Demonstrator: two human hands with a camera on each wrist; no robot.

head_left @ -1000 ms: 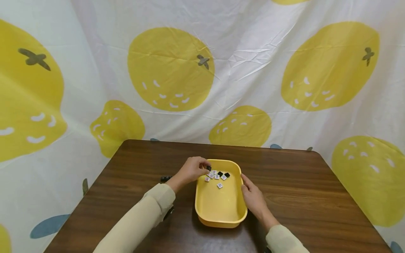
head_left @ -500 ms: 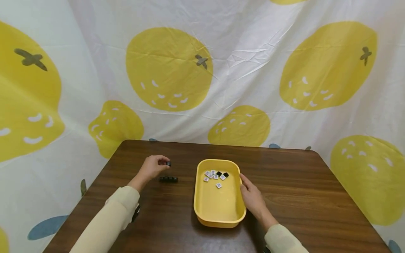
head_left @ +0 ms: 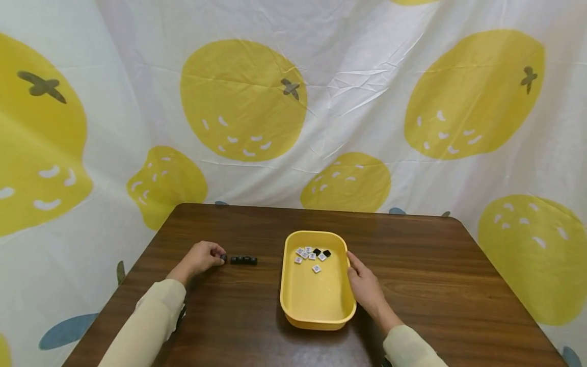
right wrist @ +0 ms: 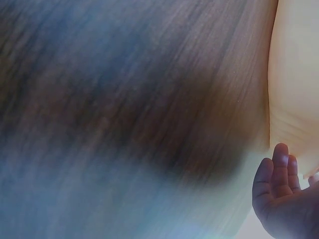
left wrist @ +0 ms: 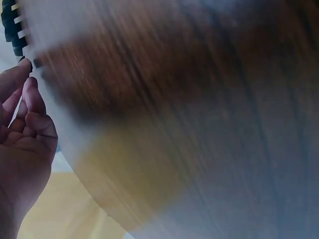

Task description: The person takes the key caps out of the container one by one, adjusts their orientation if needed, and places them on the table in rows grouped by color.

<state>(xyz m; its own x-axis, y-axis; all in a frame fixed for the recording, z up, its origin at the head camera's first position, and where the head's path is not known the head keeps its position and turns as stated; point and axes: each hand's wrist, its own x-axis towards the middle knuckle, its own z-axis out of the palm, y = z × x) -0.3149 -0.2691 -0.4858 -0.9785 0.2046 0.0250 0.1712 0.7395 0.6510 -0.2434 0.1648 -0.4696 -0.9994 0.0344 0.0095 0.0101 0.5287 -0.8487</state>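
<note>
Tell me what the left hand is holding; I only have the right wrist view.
Observer: The left hand pinches a small black block.
Operator: Where is it?
Observer: Just left of a row of black blocks on the table.
Operator: And inside the yellow tray?
Observer: Small white tiles and two black tiles, all in its far half.

Pinched in the left hand (head_left: 202, 257), a small black block (head_left: 223, 258), just off the left end of a straight row of black blocks (head_left: 244, 260) on the table (head_left: 257, 295). To the right, upright, a yellow tray (head_left: 318, 300), touched at its right side by the right hand (head_left: 365, 283). Inside, near the far end, loosely scattered white tiles (head_left: 312, 256) with printed faces and two black tiles (head_left: 326, 253).
</note>
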